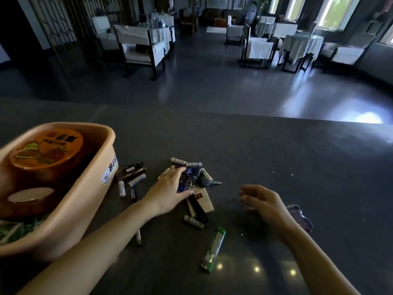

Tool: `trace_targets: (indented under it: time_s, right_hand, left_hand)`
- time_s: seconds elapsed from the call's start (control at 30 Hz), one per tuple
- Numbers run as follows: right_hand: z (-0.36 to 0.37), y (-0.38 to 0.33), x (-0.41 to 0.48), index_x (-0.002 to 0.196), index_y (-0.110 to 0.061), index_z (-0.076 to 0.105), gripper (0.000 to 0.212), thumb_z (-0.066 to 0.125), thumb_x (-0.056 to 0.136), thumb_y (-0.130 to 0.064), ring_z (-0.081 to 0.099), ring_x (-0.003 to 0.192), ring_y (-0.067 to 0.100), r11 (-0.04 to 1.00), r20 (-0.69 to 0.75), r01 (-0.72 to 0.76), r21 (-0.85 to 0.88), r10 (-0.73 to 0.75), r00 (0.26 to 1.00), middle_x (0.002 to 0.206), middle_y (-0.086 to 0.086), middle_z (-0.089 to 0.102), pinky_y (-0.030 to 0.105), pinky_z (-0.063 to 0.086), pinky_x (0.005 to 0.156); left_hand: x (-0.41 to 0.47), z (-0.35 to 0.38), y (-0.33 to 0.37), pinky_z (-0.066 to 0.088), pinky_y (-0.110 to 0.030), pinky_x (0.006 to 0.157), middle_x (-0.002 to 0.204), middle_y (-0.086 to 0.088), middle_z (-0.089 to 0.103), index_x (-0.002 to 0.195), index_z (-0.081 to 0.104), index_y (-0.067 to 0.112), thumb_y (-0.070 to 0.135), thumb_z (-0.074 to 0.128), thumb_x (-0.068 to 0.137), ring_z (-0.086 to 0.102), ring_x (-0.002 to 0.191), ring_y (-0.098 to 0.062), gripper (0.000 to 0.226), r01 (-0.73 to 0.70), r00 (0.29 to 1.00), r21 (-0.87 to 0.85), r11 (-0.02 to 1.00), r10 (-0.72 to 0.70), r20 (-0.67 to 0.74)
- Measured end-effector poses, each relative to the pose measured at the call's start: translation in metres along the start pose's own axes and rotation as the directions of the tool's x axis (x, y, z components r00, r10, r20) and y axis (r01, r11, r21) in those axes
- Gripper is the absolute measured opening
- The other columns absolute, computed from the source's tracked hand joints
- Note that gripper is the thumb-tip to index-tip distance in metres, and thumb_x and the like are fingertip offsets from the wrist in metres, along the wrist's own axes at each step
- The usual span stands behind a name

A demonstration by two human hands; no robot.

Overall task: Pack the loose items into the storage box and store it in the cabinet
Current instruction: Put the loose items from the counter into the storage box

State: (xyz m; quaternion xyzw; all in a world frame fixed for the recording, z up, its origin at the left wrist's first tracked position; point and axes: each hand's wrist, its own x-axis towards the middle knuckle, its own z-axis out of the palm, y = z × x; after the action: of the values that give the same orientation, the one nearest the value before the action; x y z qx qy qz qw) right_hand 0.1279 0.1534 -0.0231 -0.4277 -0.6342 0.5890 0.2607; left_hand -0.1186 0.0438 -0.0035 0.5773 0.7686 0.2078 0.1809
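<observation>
A peach plastic storage box [93,188] stands at the left of the dark counter, with an orange round tin [46,150] inside it. Loose items lie in a heap at the middle: a bunch of keys [197,179], several small batteries [178,160], a white card box [205,200], a black lighter [198,207] and a green lighter [214,250]. My left hand [170,188] reaches over the heap and its fingers curl round the bunch of keys. My right hand [261,201] hovers to the right of the heap with relaxed fingers, holding nothing.
A dark key fob [131,170] and more batteries [121,188] lie next to the box. A shiny wrapper [299,218] sits behind my right wrist. The counter's far edge [212,109] drops to a dining room with chairs and covered tables.
</observation>
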Motion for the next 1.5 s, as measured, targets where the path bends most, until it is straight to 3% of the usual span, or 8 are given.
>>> trace_targets:
  time_s: [0.2, 0.47, 0.6, 0.77, 0.87, 1.03, 1.1, 1.5]
  right_hand:
    - [0.009, 0.003, 0.025, 0.1, -0.031, 0.062, 0.025, 0.063, 0.084, -0.01, 0.066, 0.088, 0.007, 0.992, 0.113, 0.024, -0.12, -0.01, 0.994, 0.099, -0.004, 0.068, 0.023, 0.054, 0.073]
    - [0.049, -0.009, 0.072, 0.121, -0.023, 0.054, 0.043, 0.068, 0.081, -0.023, 0.057, 0.095, -0.001, 0.955, 0.135, 0.116, -0.273, -0.081, 0.987, 0.103, -0.015, 0.059, 0.013, 0.046, 0.076]
    - [0.072, -0.012, 0.089, 0.125, -0.035, 0.044, 0.055, 0.068, 0.076, -0.044, 0.048, 0.11, 0.009, 0.901, 0.166, 0.121, -0.417, -0.055, 0.985, 0.11, -0.02, 0.054, 0.039, 0.034, 0.097]
    - [0.085, -0.014, 0.099, 0.123, -0.039, 0.044, 0.049, 0.063, 0.078, -0.049, 0.032, 0.101, 0.008, 0.796, 0.165, 0.162, -0.584, -0.079, 0.983, 0.114, -0.014, 0.05, 0.034, 0.019, 0.082]
    - [0.087, -0.014, 0.101, 0.116, -0.037, 0.052, 0.037, 0.064, 0.081, -0.039, 0.036, 0.103, 0.012, 0.737, 0.162, 0.193, -0.648, -0.114, 0.98, 0.11, -0.012, 0.052, 0.034, 0.02, 0.081]
    - [0.084, -0.025, 0.096, 0.097, -0.037, 0.061, 0.013, 0.059, 0.088, -0.029, 0.055, 0.095, 0.007, 0.886, 0.151, 0.133, -0.445, -0.072, 0.986, 0.097, -0.015, 0.061, 0.028, 0.036, 0.086]
    - [0.083, -0.035, 0.091, 0.092, -0.036, 0.06, 0.012, 0.06, 0.087, -0.026, 0.059, 0.09, 0.005, 0.954, 0.133, 0.109, -0.278, -0.074, 0.988, 0.094, -0.013, 0.062, 0.018, 0.044, 0.069]
    - [0.117, -0.078, 0.058, 0.094, -0.031, 0.062, 0.011, 0.06, 0.087, -0.023, 0.064, 0.077, 0.008, 0.962, 0.262, 0.2, -0.186, -0.147, 0.954, 0.087, -0.007, 0.065, 0.017, 0.048, 0.058]
  left_hand:
    - [0.03, 0.01, 0.002, 0.035, -0.026, 0.095, 0.13, -0.008, 0.048, 0.134, 0.038, 0.014, 0.03, 0.069, 0.079, 0.047, 0.119, -0.022, 0.065, 0.127, 0.987, -0.019, 0.992, -0.128, -0.096]
    - [0.027, -0.014, -0.002, 0.038, -0.01, 0.085, 0.109, -0.002, 0.057, 0.116, 0.056, 0.013, 0.014, 0.068, 0.081, 0.055, 0.1, -0.013, 0.037, -0.073, 0.96, -0.185, 0.98, 0.019, -0.281]
    - [0.019, -0.025, -0.002, 0.027, 0.003, 0.082, 0.099, 0.002, 0.045, 0.106, 0.06, 0.023, 0.013, 0.071, 0.078, 0.047, 0.093, 0.003, 0.032, -0.076, 0.926, -0.207, 0.975, -0.008, -0.378]
    - [0.011, -0.044, 0.0, 0.05, -0.019, 0.08, 0.096, 0.013, 0.065, 0.102, 0.062, 0.031, 0.015, 0.069, 0.08, 0.063, 0.09, -0.003, 0.028, -0.102, 0.947, -0.363, 0.926, -0.022, -0.32]
    - [0.004, -0.05, 0.001, 0.047, -0.009, 0.077, 0.099, 0.011, 0.069, 0.103, 0.06, 0.039, 0.029, 0.066, 0.078, 0.062, 0.093, 0.002, 0.029, -0.146, 0.928, -0.424, 0.894, -0.024, -0.371]
    - [-0.001, -0.065, -0.001, 0.048, -0.015, 0.077, 0.098, 0.009, 0.058, 0.098, 0.053, 0.057, 0.047, 0.061, 0.069, 0.058, 0.093, 0.003, 0.032, -0.139, 0.886, -0.347, 0.928, -0.04, -0.462]
    - [-0.005, -0.076, 0.0, 0.049, -0.02, 0.081, 0.099, 0.012, 0.061, 0.099, 0.054, 0.054, 0.044, 0.062, 0.072, 0.058, 0.097, -0.004, 0.03, -0.203, 0.859, -0.288, 0.936, 0.029, -0.511]
    - [-0.06, -0.177, -0.024, 0.05, -0.016, 0.076, 0.082, 0.024, 0.068, 0.095, 0.063, 0.035, 0.023, 0.072, 0.076, 0.065, 0.08, 0.0, 0.024, -0.263, 0.711, -0.228, 0.938, 0.028, -0.702]
